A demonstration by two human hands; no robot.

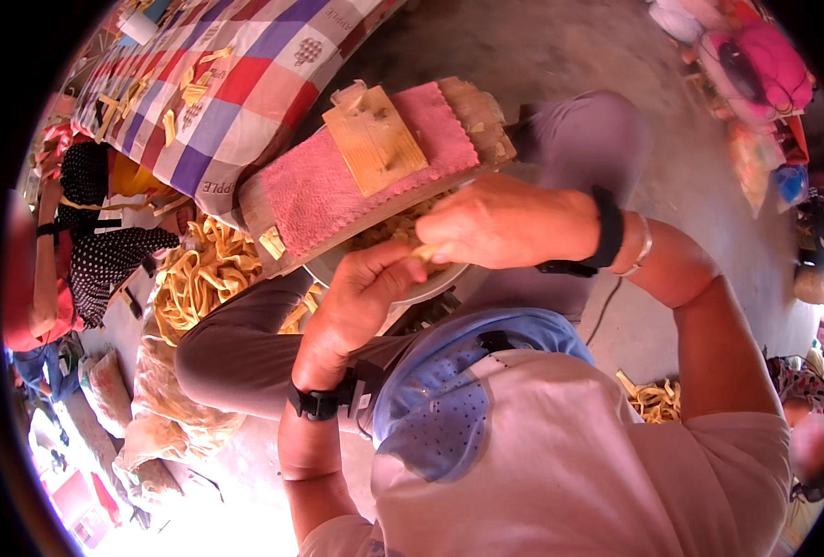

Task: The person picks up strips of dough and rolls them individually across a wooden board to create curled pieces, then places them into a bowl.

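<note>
Between my two hands, above a round metal basin [435,290], is a short pale yellow strip [428,252]; its material is unclear. My left hand [351,297] pinches its near end with thumb and fingers. My right hand [519,223] closes on the other side, its fingertips close to the left thumb and partly hiding the piece. Small yellowish bits lie in the basin. Just beyond the hands, a pink cloth [310,195] covers a wooden board, and a flat wooden block [370,139] with dark spots rests on the cloth.
Tangled yellow strips [203,278] fill a plastic sack [175,399] at my left knee. Beyond it stands a table under a checked cloth [272,70], with loose strips on top. A co-worker in dotted clothing [119,255] sits at left. More strips [651,399] lie at right.
</note>
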